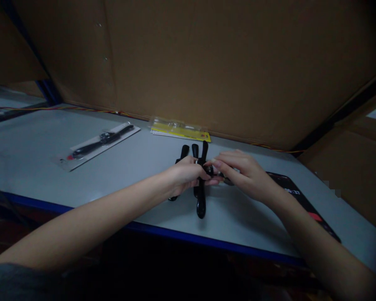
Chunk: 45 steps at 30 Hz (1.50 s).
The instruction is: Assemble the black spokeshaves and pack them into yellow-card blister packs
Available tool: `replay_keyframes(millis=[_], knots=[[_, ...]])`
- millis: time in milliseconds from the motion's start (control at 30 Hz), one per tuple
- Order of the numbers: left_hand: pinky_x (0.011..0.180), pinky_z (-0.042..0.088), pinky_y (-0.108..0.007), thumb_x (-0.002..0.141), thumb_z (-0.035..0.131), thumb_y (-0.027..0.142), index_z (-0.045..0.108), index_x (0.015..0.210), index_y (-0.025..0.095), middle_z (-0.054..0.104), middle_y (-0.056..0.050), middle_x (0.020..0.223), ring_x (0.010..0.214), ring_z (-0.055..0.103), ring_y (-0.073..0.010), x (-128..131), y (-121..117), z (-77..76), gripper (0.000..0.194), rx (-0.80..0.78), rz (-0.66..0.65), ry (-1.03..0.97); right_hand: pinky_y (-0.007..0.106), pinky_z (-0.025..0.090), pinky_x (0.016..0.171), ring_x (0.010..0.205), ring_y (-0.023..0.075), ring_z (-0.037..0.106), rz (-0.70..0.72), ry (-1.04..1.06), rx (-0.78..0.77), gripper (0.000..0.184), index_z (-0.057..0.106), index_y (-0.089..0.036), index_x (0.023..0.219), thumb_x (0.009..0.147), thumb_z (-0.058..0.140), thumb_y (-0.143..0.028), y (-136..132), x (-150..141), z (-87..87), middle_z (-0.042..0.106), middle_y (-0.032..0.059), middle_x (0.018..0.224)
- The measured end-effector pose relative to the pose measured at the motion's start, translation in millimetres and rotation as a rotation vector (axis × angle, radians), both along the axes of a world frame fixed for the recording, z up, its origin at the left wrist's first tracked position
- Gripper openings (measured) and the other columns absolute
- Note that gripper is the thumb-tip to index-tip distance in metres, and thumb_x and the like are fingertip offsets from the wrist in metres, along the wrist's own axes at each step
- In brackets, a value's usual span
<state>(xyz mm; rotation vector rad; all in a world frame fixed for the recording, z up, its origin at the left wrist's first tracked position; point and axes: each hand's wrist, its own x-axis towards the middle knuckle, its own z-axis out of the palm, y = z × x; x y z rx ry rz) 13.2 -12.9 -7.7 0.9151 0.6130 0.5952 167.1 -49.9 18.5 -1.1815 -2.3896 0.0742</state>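
Note:
My left hand [189, 173] grips a black spokeshave [201, 200] by its middle, its two handles pointing away from and toward me. The thumb presses on top, with fingertips showing beneath. Close in from the right, my right hand [242, 169] has its thumb and fingers pinched at the dark round part at the tool's centre. What lies under the right palm is partly hidden, though a dark edge shows. Two more black spokeshaves lie on the table to the left, one [184, 151] partly covered by my left hand and the other [195, 150] beside the held one.
A packaged black spokeshave [103, 142] lies on the grey table [119, 184] at left. Yellow cards with clear plastic packaging [180, 130] rest against the cardboard wall [188, 62]. A phone [303, 200] showing a timer lies right. Thin wires [90, 110] run along the back.

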Motion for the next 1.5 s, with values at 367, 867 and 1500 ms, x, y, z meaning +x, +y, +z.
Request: replay_keyframes(millis=[367, 867, 1500], knots=[[0.067, 0.052, -0.021, 0.063, 0.044, -0.017, 0.057, 0.071, 0.004, 0.063, -0.008, 0.072, 0.066, 0.064, -0.0109, 0.3, -0.4, -0.1, 0.027, 0.022, 0.027, 0.008, 0.028, 0.032, 0.065, 0.068, 0.0134, 0.052, 0.034, 0.011, -0.039, 0.028, 0.060, -0.018, 0.077, 0.090, 0.038, -0.029, -0.6, -0.2, 0.1, 0.061, 0.0014, 0.071], [0.066, 0.052, -0.020, 0.062, 0.042, -0.017, 0.055, 0.072, 0.005, 0.061, -0.005, 0.068, 0.062, 0.063, -0.0090, 0.6, -1.3, 0.9, 0.027, 0.020, 0.042, 0.031, 0.029, 0.029, 0.068, 0.075, 0.0142, 0.055, -0.027, -0.054, -0.028, 0.019, 0.063, -0.019, 0.090, 0.085, 0.044, -0.021, -2.4, 1.3, 0.7, 0.066, 0.0018, 0.085], [0.080, 0.049, -0.030, 0.061, 0.045, -0.014, 0.051, 0.073, 0.007, 0.058, -0.006, 0.076, 0.070, 0.060, -0.0105, 1.3, -3.1, 0.7, 0.026, 0.083, 0.022, 0.042, 0.026, 0.027, 0.063, 0.059, 0.0114, 0.046, -0.129, -0.148, 0.039, 0.019, 0.056, -0.019, 0.078, 0.081, 0.053, -0.037, 4.9, 3.7, -4.1, 0.054, -0.0029, 0.062]])
